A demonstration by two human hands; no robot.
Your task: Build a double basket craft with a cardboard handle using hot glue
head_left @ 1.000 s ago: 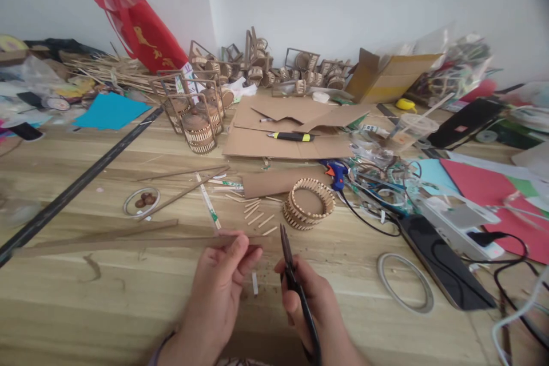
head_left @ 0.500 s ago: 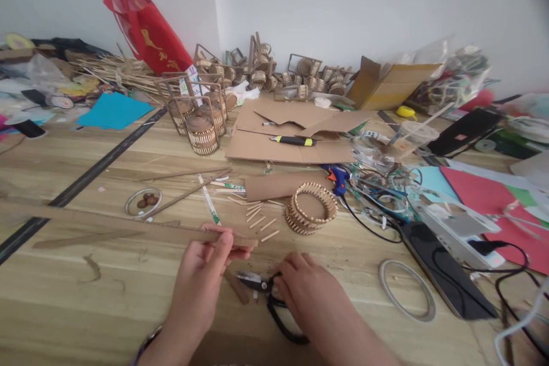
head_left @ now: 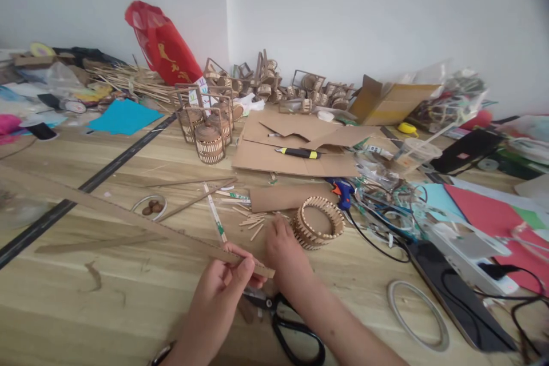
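My left hand [head_left: 223, 291] is closed in a pinch on the near end of a long brown cardboard strip [head_left: 128, 217]. The strip runs away to the far left above the table. My right hand [head_left: 283, 249] reaches forward, and its fingertips are at a scatter of short wooden sticks [head_left: 253, 223]. It is just left of a round ring built from sticks [head_left: 319, 220]. The back of the hand hides its fingers. Black-handled scissors [head_left: 295, 331] lie on the table between my forearms, with no hand on them.
A blue glue gun [head_left: 343, 191], a folded cardboard piece [head_left: 287, 195] and tangled cables lie behind the ring. Small stick lanterns [head_left: 210, 140], flat cardboard with a utility knife [head_left: 300, 152], a tape ring [head_left: 418, 314], a black rail [head_left: 86, 189] and a red bag [head_left: 165, 48] are also there.
My right hand laid the scissors on the table and moved forward to the short sticks. My left hand kept the strip, and its far end swung to the left.
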